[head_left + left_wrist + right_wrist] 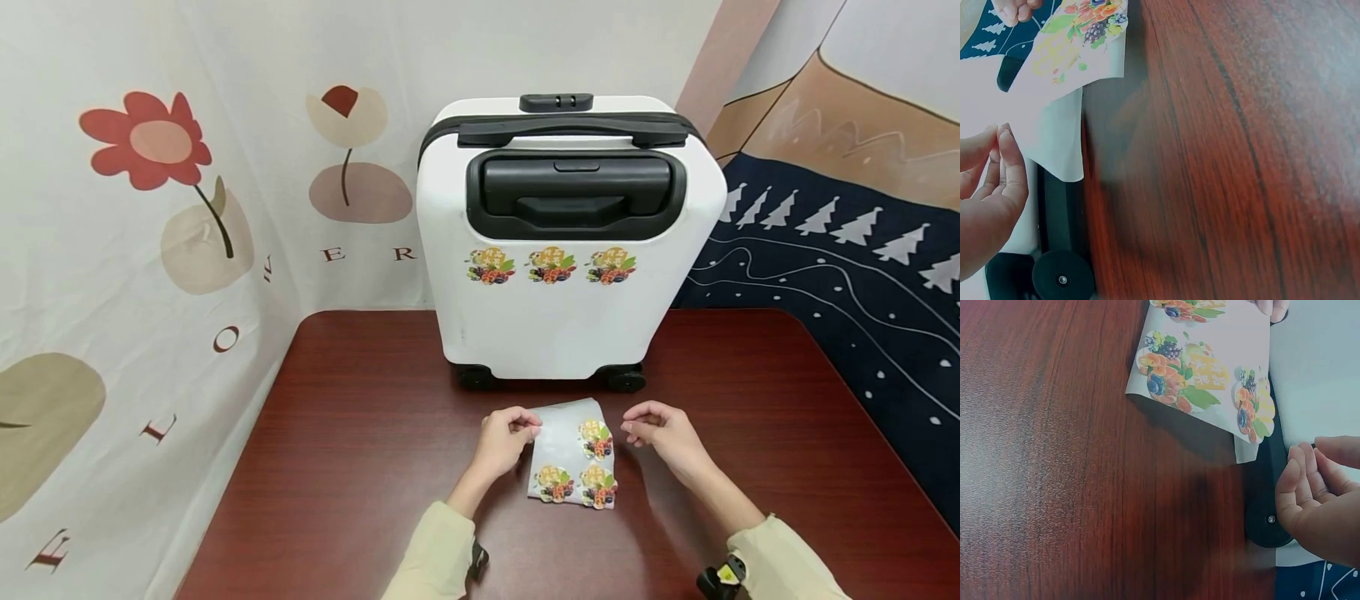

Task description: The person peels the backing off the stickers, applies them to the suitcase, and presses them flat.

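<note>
My left hand point(507, 442) pinches the upper left edge of a white sticker sheet point(558, 433), raised over the tabletop. Three fruit stickers show on the sheet: two along its bottom edge, one of them a fruit sticker point(555, 483) at the left, and one farther up the right side. Just right of the sheet is my right hand point(667, 437), its fingers loosely bent and nothing visible between them; the right wrist view shows these fingers point(1310, 481) apart from the sheet. Behind both hands stands a white suitcase point(547, 325) with a row of three matching stickers point(552, 266) below its black handle recess.
The suitcase stands upright on its black wheels point(626, 380) on a dark red wooden table point(352, 433). A printed cloth point(360, 275) with flowers and letters hangs behind and to the left; a navy cloth point(825, 275) with white trees hangs at the right.
</note>
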A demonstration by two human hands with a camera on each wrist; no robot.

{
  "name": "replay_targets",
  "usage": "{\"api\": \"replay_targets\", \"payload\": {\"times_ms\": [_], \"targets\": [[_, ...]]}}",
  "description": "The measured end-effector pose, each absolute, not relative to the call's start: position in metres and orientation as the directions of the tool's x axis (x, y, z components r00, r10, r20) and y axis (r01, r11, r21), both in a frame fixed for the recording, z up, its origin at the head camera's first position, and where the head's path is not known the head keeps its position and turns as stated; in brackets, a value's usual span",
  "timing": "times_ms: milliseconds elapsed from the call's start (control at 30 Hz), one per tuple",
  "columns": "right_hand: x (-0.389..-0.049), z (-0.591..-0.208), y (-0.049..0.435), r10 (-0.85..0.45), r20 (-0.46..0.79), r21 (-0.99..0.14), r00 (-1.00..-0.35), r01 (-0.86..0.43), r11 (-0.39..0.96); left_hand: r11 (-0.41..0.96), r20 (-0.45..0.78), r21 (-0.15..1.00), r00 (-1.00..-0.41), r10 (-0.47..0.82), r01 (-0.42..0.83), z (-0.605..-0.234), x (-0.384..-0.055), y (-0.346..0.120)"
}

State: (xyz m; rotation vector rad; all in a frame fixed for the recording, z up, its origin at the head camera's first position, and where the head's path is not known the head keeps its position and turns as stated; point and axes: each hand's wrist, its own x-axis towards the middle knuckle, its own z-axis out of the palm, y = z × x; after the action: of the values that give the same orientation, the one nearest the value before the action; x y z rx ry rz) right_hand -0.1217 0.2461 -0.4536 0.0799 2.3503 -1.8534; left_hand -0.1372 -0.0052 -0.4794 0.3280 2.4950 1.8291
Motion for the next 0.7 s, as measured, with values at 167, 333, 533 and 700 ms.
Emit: {"api": "replay_targets", "payload": {"times_ms": [167, 333, 533, 700], "targets": [[-0.122, -0.455, 0.245, -0.068, -0.135, -0.964, -0.989, 0.115, 0.241, 0.286, 0.105, 0.946, -0.977, 0.183, 0.155, -0.479, -0.137, -0.005], [-0.124, -0.459, 0.243, -0.079, -0.124, -0.963, -0.989, 0.101, 0.248, 0.286, 0.110, 0.945, -0.977, 0.185, 0.161, -0.479, -0.136, -0.004], [-0.127, -0.463, 0.240, -0.084, -0.134, -0.952, -0.987, 0.105, 0.288, 0.286, 0.122, 0.942, -0.974, 0.191, 0.174, -0.478, -0.135, -0.003], [-0.129, -0.466, 0.238, -0.099, -0.130, -0.941, -0.986, 0.091, 0.327, 0.278, 0.128, 0.944, -0.972, 0.195, 0.180, -0.476, -0.134, -0.002]]}}
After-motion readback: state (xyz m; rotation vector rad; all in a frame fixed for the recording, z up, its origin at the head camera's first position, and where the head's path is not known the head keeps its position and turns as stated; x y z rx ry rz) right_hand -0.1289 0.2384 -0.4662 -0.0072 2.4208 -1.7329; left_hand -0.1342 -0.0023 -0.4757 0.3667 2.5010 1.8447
